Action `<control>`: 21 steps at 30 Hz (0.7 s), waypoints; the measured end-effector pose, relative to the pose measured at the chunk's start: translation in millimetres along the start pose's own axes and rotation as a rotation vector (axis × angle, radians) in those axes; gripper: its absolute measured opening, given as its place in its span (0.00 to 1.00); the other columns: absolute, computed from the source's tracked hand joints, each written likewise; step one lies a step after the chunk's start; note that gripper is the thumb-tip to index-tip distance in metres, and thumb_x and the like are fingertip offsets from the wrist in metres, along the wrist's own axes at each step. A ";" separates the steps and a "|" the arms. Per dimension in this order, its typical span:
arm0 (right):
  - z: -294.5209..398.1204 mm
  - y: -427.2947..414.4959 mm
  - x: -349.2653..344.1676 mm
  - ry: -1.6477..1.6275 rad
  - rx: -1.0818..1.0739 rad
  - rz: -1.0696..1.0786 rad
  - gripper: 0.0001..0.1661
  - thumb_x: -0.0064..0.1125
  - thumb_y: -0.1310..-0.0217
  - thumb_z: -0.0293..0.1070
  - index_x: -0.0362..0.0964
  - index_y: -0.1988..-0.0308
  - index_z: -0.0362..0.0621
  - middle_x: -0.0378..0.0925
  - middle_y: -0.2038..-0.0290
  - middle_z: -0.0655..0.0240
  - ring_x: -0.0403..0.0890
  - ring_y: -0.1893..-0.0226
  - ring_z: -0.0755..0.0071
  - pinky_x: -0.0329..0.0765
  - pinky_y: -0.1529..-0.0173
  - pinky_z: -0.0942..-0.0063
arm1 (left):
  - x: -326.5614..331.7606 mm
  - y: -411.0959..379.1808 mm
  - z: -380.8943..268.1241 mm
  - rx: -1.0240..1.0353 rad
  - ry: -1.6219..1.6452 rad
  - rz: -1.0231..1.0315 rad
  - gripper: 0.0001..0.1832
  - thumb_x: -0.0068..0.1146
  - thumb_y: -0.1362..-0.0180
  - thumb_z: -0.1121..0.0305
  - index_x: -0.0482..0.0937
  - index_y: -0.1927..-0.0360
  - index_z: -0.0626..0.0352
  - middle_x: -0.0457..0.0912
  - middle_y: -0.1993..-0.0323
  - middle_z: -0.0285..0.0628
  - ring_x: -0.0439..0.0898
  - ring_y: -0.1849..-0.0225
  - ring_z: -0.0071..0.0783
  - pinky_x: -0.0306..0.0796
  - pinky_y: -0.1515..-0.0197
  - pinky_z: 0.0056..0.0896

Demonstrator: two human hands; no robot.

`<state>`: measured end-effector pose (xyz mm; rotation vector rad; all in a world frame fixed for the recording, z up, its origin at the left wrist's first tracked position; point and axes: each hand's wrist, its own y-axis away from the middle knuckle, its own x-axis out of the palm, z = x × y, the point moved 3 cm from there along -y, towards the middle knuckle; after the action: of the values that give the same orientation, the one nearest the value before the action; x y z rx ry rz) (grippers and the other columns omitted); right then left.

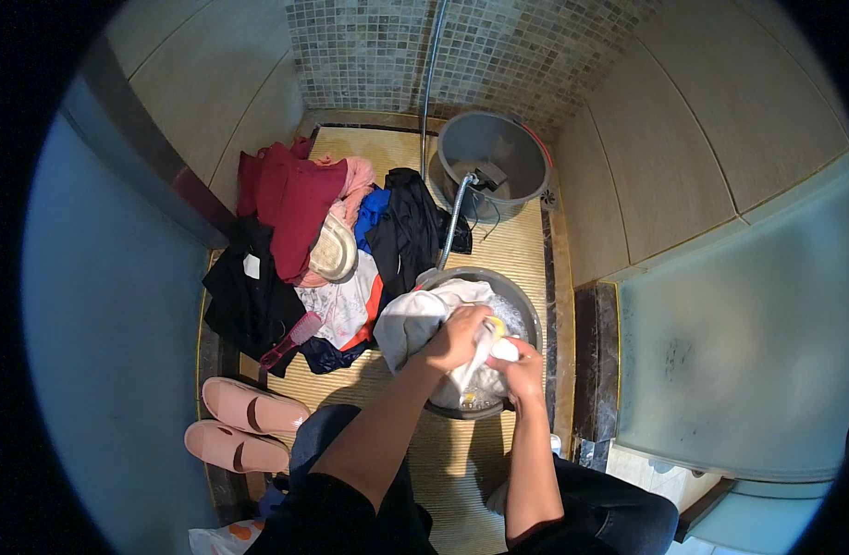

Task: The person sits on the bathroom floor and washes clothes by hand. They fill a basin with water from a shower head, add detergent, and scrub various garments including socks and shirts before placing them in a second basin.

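Observation:
A wet white garment [410, 322] hangs over the left rim of a grey plastic bucket [533, 312]. Part of it lies in the sudsy water [509, 316] inside. My left hand [459, 336] grips a fold of this garment above the bucket, near a yellow patch [496, 326] on the cloth. Close beside it, my right hand [521, 368] pinches a small white rounded object [506, 350], which looks like a bar of soap, against the cloth. The fingertips of both hands are partly hidden by fabric.
A second grey bucket [494, 142] stands at the back, with a metal shower hose [453, 225] reaching its rim. Left lie a heap of clothes [296, 201], a soap dish [333, 248] and a pink brush [293, 340]. Pink slippers [241, 444] are nearer me. Frosted glass [723, 347] flanks the right.

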<state>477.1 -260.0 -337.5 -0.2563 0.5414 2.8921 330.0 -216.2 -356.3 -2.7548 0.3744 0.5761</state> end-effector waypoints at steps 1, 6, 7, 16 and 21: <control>21.1 7.5 -8.6 -0.077 0.017 -0.036 0.18 0.61 0.63 0.11 0.74 0.65 0.34 0.78 0.71 0.66 0.76 0.72 0.75 0.75 0.65 0.78 | 10.1 0.2 11.9 -0.013 -0.067 0.007 0.24 0.49 0.54 0.76 0.66 0.49 0.60 0.72 0.55 0.49 0.68 0.49 0.47 0.53 0.40 0.46; 76.8 25.1 -40.2 -0.340 0.010 -0.062 0.19 0.64 0.61 0.13 0.73 0.63 0.33 0.78 0.70 0.67 0.76 0.72 0.77 0.74 0.66 0.79 | 62.2 13.8 35.6 -0.136 -0.492 0.224 0.35 0.43 0.50 0.76 0.49 0.36 0.57 0.58 0.43 0.49 0.62 0.43 0.45 0.48 0.36 0.41; 85.6 27.3 -43.2 -0.349 -0.014 -0.053 0.19 0.64 0.61 0.13 0.72 0.63 0.34 0.77 0.70 0.67 0.76 0.72 0.77 0.74 0.66 0.79 | 76.9 16.4 46.3 -0.153 -0.582 0.257 0.38 0.43 0.51 0.78 0.45 0.34 0.56 0.55 0.41 0.49 0.63 0.43 0.46 0.50 0.36 0.40; 40.5 8.8 -7.8 -0.341 -0.034 0.197 0.20 0.63 0.54 0.19 0.69 0.58 0.40 0.74 0.65 0.70 0.73 0.62 0.75 0.72 0.57 0.78 | 37.4 -7.9 57.5 -0.875 0.725 0.317 0.18 0.44 0.44 0.65 0.69 0.52 0.64 0.71 0.53 0.43 0.71 0.53 0.33 0.64 0.52 0.39; -2.7 -12.7 26.9 0.301 -0.197 0.372 0.31 0.69 0.58 0.35 0.68 0.51 0.46 0.62 0.50 0.58 0.65 0.48 0.61 0.63 0.44 0.72 | -50.6 -27.6 -31.4 -0.526 -0.316 0.248 0.12 0.42 0.49 0.71 0.79 0.72 0.63 0.78 0.70 0.59 0.78 0.64 0.44 0.70 0.61 0.34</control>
<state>454.2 -245.2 -349.7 -0.6983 0.3804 3.2961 304.6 -191.9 -300.9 -3.0400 0.5569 1.3201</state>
